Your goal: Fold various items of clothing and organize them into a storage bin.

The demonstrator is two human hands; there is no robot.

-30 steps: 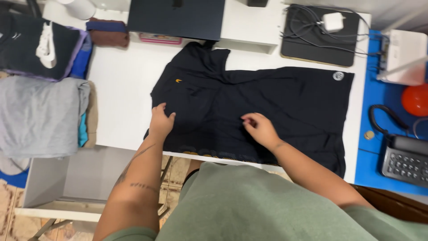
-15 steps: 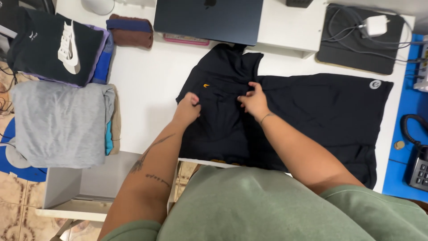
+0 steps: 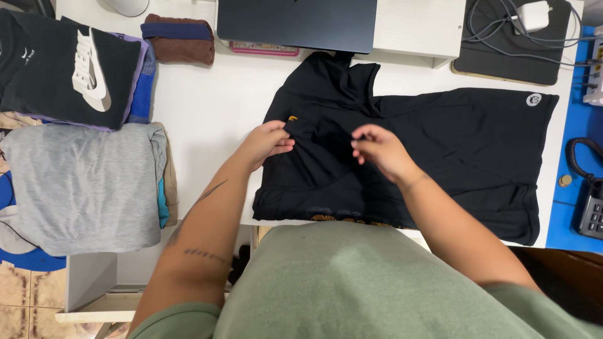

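A black T-shirt (image 3: 427,157) lies spread on the white desk (image 3: 207,107), its collar end toward the left and its hem running to the right edge, with the near side hanging slightly over the desk's front edge. The person's left hand (image 3: 265,143) sits at the shirt's left part beside a small orange mark, fingers curled together and pinching a fold of the cloth. The right hand (image 3: 379,149) hovers just right of it over the chest area, fingertips bunched and apparently nipping the fabric, though the grip itself is hard to make out. Half a second ago both hands were pressed farther up the shirt, closer together near the sleeve; now they have drawn nearer to the person and spread apart, and the cloth between them shows a raised crease. Far of the shirt rests a closed dark laptop (image 3: 295,24); to the far right a black pad (image 3: 512,47) carries a white charger (image 3: 531,14) and cables. On the left stand stacks of folded clothes, a grey garment (image 3: 81,185) nearest and a black printed shirt (image 3: 63,66) beyond it.
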